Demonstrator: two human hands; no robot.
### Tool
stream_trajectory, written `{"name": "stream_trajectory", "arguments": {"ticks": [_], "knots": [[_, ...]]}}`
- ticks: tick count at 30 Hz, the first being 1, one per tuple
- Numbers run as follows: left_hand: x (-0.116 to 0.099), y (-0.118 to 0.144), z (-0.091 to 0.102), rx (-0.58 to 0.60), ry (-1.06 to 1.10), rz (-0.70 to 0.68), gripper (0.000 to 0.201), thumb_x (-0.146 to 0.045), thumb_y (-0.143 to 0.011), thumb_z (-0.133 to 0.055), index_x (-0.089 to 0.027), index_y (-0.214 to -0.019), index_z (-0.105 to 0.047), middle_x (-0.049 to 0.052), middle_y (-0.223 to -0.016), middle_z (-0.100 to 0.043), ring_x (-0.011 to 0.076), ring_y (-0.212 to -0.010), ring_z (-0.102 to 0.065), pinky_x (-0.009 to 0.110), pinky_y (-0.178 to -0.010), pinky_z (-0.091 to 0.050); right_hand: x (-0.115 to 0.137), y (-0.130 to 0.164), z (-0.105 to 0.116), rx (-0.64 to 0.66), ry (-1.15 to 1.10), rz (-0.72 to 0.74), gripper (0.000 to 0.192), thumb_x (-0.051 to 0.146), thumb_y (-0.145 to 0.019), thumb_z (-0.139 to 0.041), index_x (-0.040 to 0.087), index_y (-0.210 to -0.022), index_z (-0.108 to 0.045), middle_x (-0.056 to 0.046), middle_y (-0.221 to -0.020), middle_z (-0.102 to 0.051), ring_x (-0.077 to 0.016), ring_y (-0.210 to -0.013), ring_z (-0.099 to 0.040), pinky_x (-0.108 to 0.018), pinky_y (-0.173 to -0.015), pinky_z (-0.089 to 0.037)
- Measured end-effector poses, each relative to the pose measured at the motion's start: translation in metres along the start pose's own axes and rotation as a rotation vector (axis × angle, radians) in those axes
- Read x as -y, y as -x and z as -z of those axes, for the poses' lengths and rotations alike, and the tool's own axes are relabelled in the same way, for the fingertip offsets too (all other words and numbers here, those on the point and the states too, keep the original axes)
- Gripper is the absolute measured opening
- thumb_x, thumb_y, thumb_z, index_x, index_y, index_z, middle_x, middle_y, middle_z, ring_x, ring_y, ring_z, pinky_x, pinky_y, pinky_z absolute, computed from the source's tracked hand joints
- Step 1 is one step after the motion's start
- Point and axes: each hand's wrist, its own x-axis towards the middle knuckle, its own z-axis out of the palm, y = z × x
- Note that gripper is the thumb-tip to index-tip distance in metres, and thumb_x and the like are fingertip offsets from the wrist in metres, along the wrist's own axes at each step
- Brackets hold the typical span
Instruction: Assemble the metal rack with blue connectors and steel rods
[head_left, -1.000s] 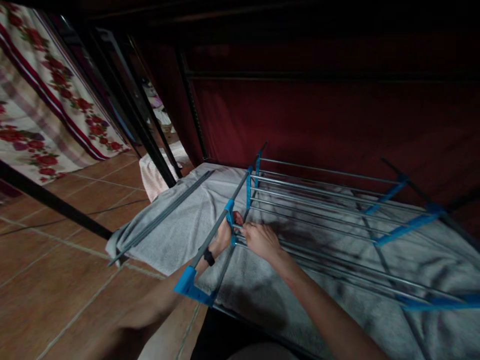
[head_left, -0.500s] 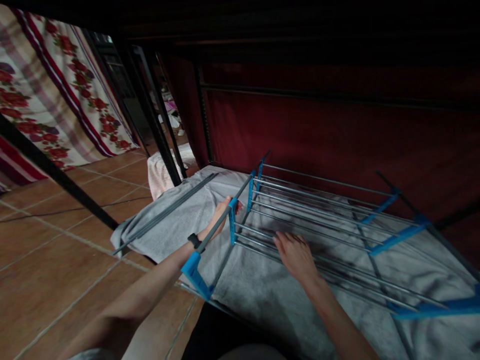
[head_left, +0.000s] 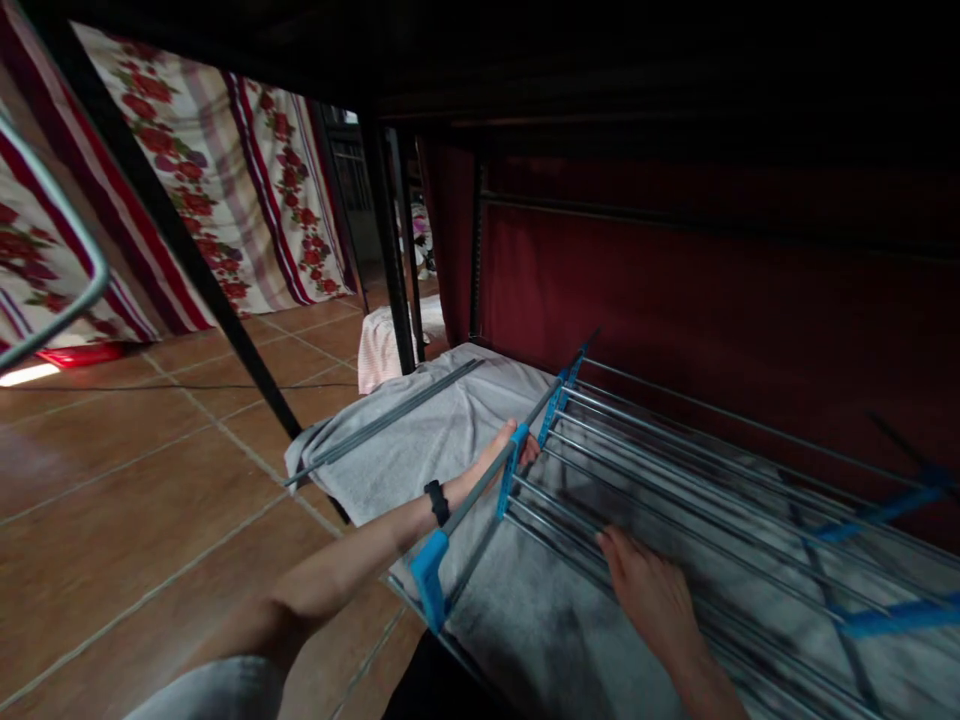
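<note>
A rack of thin metal tubes point(head_left: 675, 440) joined by blue plastic brackets point(head_left: 430, 585) lies on a grey cloth point(head_left: 517, 625). My left hand point(head_left: 517, 445) reaches under the rack's grey end pole, with its fingers closed around the pole and a middle blue bracket. A dark band is on that wrist. My right hand point(head_left: 652, 590) rests over the front tubes, fingers bent down around them; its fingertips are partly hidden. Further left, several loose grey tubes point(head_left: 390, 420) lie side by side on the cloth.
Dark metal frame posts point(head_left: 390, 250) and a beam overhead surround the cloth. A dark red panel point(head_left: 675, 300) closes the back. Beyond are a tiled floor point(head_left: 187, 500), a thin cable, a flowered curtain point(head_left: 202, 180) and a bent metal tube point(head_left: 97, 270) at far left.
The view has swung left, so the rack and both hands appear further right and lower. The bent metal tube has come into view. Both hands stay at about the same places on the rack.
</note>
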Motion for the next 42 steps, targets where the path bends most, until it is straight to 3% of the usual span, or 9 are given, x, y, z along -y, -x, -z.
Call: {"name": "stream_trajectory", "arguments": {"ticks": [4,6,9,13,19,30,35,39,42], "knots": [[0.046,-0.013,0.068,-0.218,-0.300,0.144,0.049,-0.043,-0.096,-0.024,-0.015,-0.101,-0.063,0.013,-0.107,-0.065,0.0222,-0.101,-0.060,0.034,-0.093,-0.047,0.001,0.003,-0.005,-0.068,-0.015,0.011,0.036,0.036,-0.104,-0.028,0.024,-0.098,-0.061,-0.001,-0.083,-0.071,-0.0152,-0.069,-0.068,-0.027,-0.058,-0.040],[0.073,-0.008,0.111,-0.347,-0.481,0.263,0.035,-0.035,-0.089,-0.040,-0.012,-0.105,-0.062,0.018,-0.116,-0.059,0.0291,-0.114,-0.054,0.042,-0.100,-0.040,0.001,0.003,-0.008,-0.100,-0.018,0.018,0.036,0.037,-0.104,-0.028,0.023,-0.099,-0.061,-0.001,-0.084,-0.071,-0.0158,-0.070,-0.068,-0.028,-0.060,-0.041],[0.110,0.013,0.165,-0.470,-0.703,0.438,0.040,-0.030,-0.081,-0.049,-0.003,-0.110,-0.058,0.030,-0.124,-0.047,0.0434,-0.122,-0.044,0.056,-0.096,-0.037,0.000,0.003,-0.014,-0.138,-0.018,0.029,0.036,0.038,-0.104,-0.028,0.023,-0.097,-0.061,-0.001,-0.081,-0.070,-0.0161,-0.067,-0.067,-0.029,-0.062,-0.042],[0.141,0.036,0.198,-0.461,-0.946,0.524,0.046,-0.027,-0.083,-0.046,-0.006,-0.123,-0.051,0.026,-0.126,-0.047,0.0414,-0.120,-0.043,0.052,-0.091,-0.038,-0.003,0.004,-0.022,-0.193,-0.009,0.046,0.036,0.037,-0.103,-0.028,0.023,-0.096,-0.060,-0.002,-0.082,-0.070,-0.0166,-0.068,-0.066,-0.030,-0.063,-0.042],[0.156,0.027,0.205,-0.353,-1.091,0.501,0.042,-0.014,-0.090,-0.022,-0.004,-0.115,-0.054,0.026,-0.121,-0.050,0.0357,-0.114,-0.044,0.052,-0.088,-0.038,0.002,0.004,-0.020,-0.176,-0.015,0.015,0.032,0.035,-0.102,-0.032,0.024,-0.093,-0.060,-0.004,-0.083,-0.070,-0.0186,-0.069,-0.065,-0.032,-0.064,-0.042],[0.161,0.029,0.208,-0.173,-1.233,0.447,0.040,-0.018,-0.091,-0.029,-0.002,-0.122,-0.048,0.027,-0.121,-0.053,0.0369,-0.112,-0.054,0.045,-0.085,-0.045,0.015,-0.004,0.003,-0.019,-0.028,-0.092,0.029,0.029,-0.102,-0.034,0.021,-0.097,-0.061,-0.005,-0.089,-0.067,-0.0207,-0.081,-0.062,-0.034,-0.075,-0.042],[0.133,0.051,0.193,-0.254,-1.242,0.418,0.039,-0.011,-0.086,-0.033,0.000,-0.120,-0.050,0.026,-0.114,-0.059,0.0355,-0.104,-0.060,0.042,-0.083,-0.046,0.012,0.007,0.009,-0.141,-0.119,-0.052,0.034,0.030,-0.101,-0.037,0.020,-0.129,-0.053,-0.010,-0.125,-0.060,-0.0242,-0.112,-0.055,-0.040,-0.096,-0.040],[0.091,0.085,0.173,-0.431,-1.022,0.469,0.046,-0.042,-0.093,-0.037,-0.011,-0.122,-0.054,0.019,-0.111,-0.065,0.0371,-0.101,-0.063,0.045,-0.081,-0.049,0.010,0.033,0.011,-0.248,-0.245,-0.091,0.040,0.024,-0.100,-0.035,0.022,-0.137,-0.048,-0.010,-0.135,-0.053,-0.0235,-0.120,-0.051,-0.042,-0.102,-0.040],[0.056,0.121,0.156,-0.511,-0.785,0.328,0.053,-0.059,-0.087,-0.043,-0.018,-0.115,-0.061,0.011,-0.106,-0.069,0.0312,-0.099,-0.064,0.041,-0.084,-0.050,0.010,0.061,0.008,-0.282,-0.339,-0.110,0.039,0.022,-0.099,-0.035,0.023,-0.135,-0.050,-0.011,-0.133,-0.053,-0.0228,-0.121,-0.050,-0.043,-0.103,-0.040]]}}
